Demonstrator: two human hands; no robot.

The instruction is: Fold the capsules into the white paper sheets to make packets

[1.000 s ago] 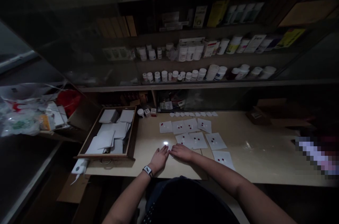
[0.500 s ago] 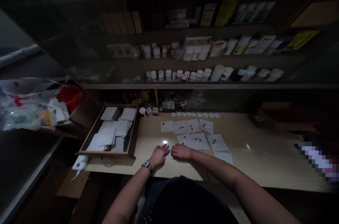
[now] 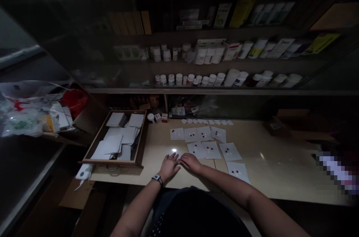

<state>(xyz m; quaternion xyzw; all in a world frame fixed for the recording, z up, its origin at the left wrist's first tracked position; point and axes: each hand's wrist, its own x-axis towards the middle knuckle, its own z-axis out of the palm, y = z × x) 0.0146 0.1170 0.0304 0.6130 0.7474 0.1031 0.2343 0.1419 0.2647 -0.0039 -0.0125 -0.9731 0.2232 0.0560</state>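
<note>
My left hand [image 3: 169, 167], with a dark-banded watch on its wrist, is low over the front of the table, fingers stretched and slightly apart. Close against its fingertips is my right hand [image 3: 190, 163], fingers curled together. A tiny pale bit shows between the two hands; the fingers mostly hide it, and its kind is unclear. Beyond and to the right lie several white paper squares [image 3: 211, 153] bearing small red and white pills [image 3: 208, 148]. Behind them runs a row of small folded white papers [image 3: 207, 121].
A wooden drawer [image 3: 143, 136] holding stacks of white paper [image 3: 113, 136] rests at the left. Small boxes [image 3: 164, 118] and a white bottle stand behind it. Shelves of medicine bottles [image 3: 178, 79] rise at the back. A cardboard box [image 3: 294, 128] sits at the right.
The white paper that showed beneath my right hand is now mostly hidden between the hands. My left hand has turned, its thumb showing. My right forearm has shifted, uncovering pills on the nearest right square.
</note>
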